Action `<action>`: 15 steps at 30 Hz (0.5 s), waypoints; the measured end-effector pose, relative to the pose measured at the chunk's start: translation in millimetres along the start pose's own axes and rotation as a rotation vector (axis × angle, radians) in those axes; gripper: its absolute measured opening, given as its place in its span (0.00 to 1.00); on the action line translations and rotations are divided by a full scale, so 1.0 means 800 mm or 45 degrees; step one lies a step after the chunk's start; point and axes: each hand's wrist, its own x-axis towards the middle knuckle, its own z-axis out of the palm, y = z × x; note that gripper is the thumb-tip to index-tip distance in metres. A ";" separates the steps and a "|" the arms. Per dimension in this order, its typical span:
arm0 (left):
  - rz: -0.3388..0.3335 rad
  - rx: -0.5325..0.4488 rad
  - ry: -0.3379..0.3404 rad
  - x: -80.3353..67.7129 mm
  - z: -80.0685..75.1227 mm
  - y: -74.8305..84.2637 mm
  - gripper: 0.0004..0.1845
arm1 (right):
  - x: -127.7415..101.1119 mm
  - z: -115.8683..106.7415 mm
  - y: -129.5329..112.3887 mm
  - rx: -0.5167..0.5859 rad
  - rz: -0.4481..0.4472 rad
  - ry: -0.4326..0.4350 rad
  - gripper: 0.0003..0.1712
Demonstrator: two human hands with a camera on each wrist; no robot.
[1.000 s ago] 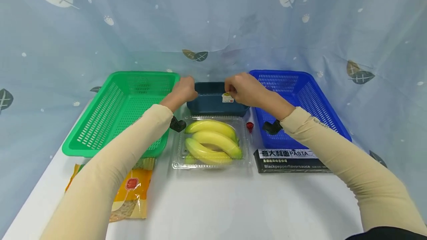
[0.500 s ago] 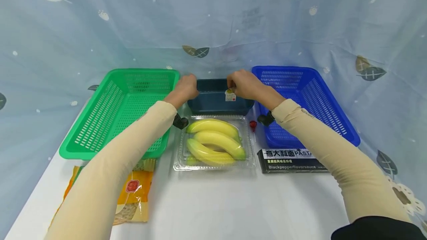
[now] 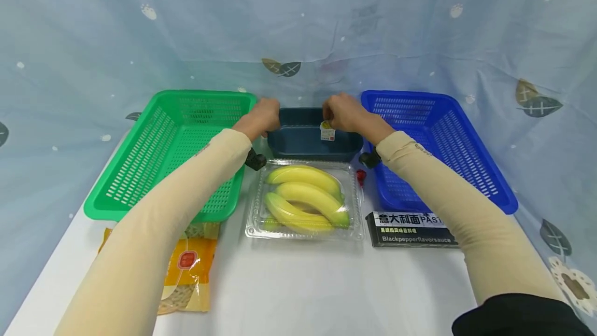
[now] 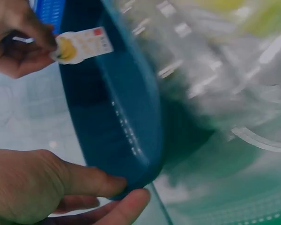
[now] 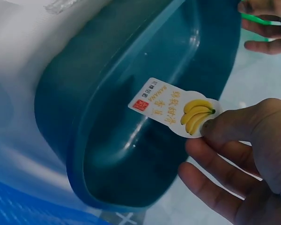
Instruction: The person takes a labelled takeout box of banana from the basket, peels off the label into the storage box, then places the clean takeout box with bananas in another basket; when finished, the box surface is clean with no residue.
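Left hand [image 4: 42,187] grips the dark blue tub [image 3: 313,139] end, right hand [image 5: 246,159] pinches the banana tag [image 5: 175,108]; I'd hold the tub steady, peel slowly.

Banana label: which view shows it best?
Right wrist. There the banana label fills mid-frame, its printing sharp, pinched by the right hand over the dark blue tub. Left wrist shows it small and blurred; head shows a tiny tag.

White table [image 3: 298,284] under two baskets, dark tub, banana tray, pasta box, yellow packet.
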 end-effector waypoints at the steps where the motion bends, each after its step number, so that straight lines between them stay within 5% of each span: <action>1: -0.024 -0.006 -0.028 0.002 -0.002 0.000 0.20 | 0.003 0.002 0.000 0.007 0.008 -0.016 0.08; 6: -0.096 -0.050 -0.111 0.007 -0.009 0.000 0.27 | 0.015 0.013 0.001 -0.009 0.069 -0.113 0.07; 15: -0.097 -0.030 -0.101 0.028 -0.001 -0.001 0.26 | 0.031 0.028 0.011 -0.042 0.148 -0.200 0.06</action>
